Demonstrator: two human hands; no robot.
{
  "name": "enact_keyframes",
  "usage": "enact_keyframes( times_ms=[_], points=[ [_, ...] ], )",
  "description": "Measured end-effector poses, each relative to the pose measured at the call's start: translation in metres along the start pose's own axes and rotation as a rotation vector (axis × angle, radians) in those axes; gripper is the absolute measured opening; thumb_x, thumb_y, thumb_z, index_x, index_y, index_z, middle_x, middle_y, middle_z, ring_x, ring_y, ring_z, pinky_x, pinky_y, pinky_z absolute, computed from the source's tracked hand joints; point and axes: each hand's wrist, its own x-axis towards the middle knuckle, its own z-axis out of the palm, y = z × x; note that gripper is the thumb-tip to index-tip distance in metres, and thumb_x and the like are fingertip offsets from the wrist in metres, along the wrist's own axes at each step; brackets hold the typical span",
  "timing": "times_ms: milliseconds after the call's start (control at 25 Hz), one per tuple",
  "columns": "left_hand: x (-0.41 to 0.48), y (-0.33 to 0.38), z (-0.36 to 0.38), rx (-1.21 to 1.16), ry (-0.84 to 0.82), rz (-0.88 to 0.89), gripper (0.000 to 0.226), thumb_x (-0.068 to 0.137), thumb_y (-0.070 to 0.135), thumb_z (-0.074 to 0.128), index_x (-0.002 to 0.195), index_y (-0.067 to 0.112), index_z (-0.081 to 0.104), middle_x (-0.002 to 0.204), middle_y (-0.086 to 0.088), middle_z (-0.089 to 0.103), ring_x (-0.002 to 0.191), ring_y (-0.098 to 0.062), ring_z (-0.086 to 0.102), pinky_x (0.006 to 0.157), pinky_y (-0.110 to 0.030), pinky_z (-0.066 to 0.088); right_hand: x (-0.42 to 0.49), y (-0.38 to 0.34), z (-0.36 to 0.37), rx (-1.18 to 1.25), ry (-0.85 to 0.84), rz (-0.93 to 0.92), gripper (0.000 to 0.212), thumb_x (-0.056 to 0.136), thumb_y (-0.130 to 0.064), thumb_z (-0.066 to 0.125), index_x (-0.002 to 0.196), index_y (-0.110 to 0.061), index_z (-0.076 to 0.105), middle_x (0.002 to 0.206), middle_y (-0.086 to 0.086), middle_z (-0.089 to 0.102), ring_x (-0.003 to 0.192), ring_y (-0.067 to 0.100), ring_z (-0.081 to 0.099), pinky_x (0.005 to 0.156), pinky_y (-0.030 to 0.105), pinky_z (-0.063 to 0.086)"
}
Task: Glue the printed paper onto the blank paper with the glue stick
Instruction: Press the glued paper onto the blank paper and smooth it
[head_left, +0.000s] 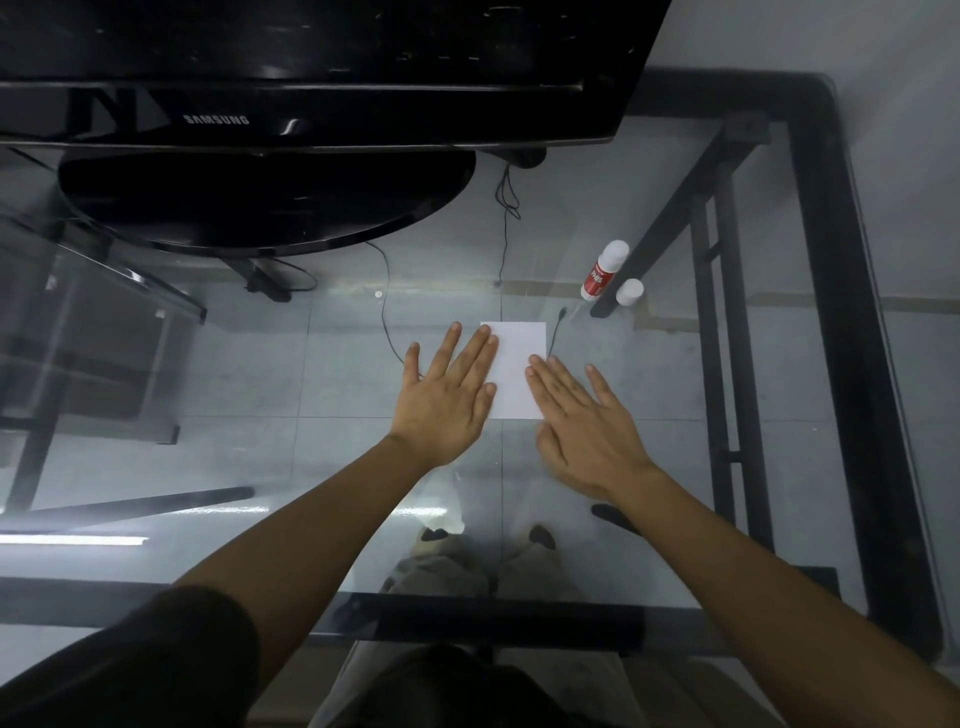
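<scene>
Paper (514, 371) flat on glass table (260, 374) btwn hands, both pressing edges. Left hand (447, 400), right hand (587, 431) splayed flat, gripping nothing. Thin, light, floppy, prob slides on glass; best pinched at free corner. Glue stick (602, 270) uncapped, cap (629, 292) beside, beyond right hand.

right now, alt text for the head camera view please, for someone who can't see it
Two bare hands, left hand and right hand, press flat on a white paper on a glass table. A glue stick and its cap stand beyond it, a black monitor at the back.
</scene>
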Motion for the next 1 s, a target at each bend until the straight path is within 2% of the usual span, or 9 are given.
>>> enact_keyframes(
  times_ms=[480, 640, 800, 1000],
  points=[
    [0.000, -0.002, 0.004, -0.015, 0.018, -0.007, 0.056, 0.091, 0.049, -0.005, 0.141, 0.026, -0.018, 0.157, 0.005, -0.007, 0.140, -0.017, -0.018, 0.111, -0.051, -0.005, 0.022, 0.003, -0.003, 0.026, 0.022, 0.025, 0.060, 0.091, -0.037, 0.009, 0.146, -0.017, -0.005, 0.157, 0.000, -0.003, 0.141, 0.013, -0.011, 0.111, 0.036, -0.015],
    [0.000, -0.002, 0.004, -0.017, 0.020, -0.009, 0.056, 0.091, 0.050, -0.005, 0.141, 0.026, -0.018, 0.156, 0.005, -0.007, 0.140, -0.017, -0.018, 0.111, -0.050, -0.007, 0.029, 0.015, -0.007, 0.042, 0.050, 0.103, 0.061, 0.091, -0.038, 0.008, 0.147, -0.016, -0.002, 0.157, -0.001, -0.002, 0.144, 0.016, -0.005, 0.111, 0.036, -0.013],
    [0.001, -0.002, 0.005, -0.025, 0.026, -0.005, 0.056, 0.092, 0.050, -0.005, 0.141, 0.027, -0.017, 0.152, 0.008, -0.014, 0.139, -0.017, -0.019, 0.110, -0.050, -0.008, 0.034, 0.013, -0.006, 0.009, 0.021, 0.012, 0.057, 0.095, -0.037, 0.013, 0.146, -0.019, -0.005, 0.157, -0.003, -0.002, 0.142, 0.014, -0.009, 0.111, 0.038, -0.013],
    [0.001, -0.002, 0.002, -0.024, 0.006, -0.009, 0.061, 0.090, 0.050, -0.007, 0.145, 0.024, -0.011, 0.157, 0.005, -0.004, 0.142, -0.019, -0.014, 0.111, -0.051, -0.005, 0.036, 0.013, -0.008, 0.058, 0.024, 0.153, 0.061, 0.096, -0.046, 0.015, 0.147, -0.017, -0.005, 0.158, -0.001, -0.004, 0.144, 0.017, -0.009, 0.110, 0.041, -0.013]
  ],
)
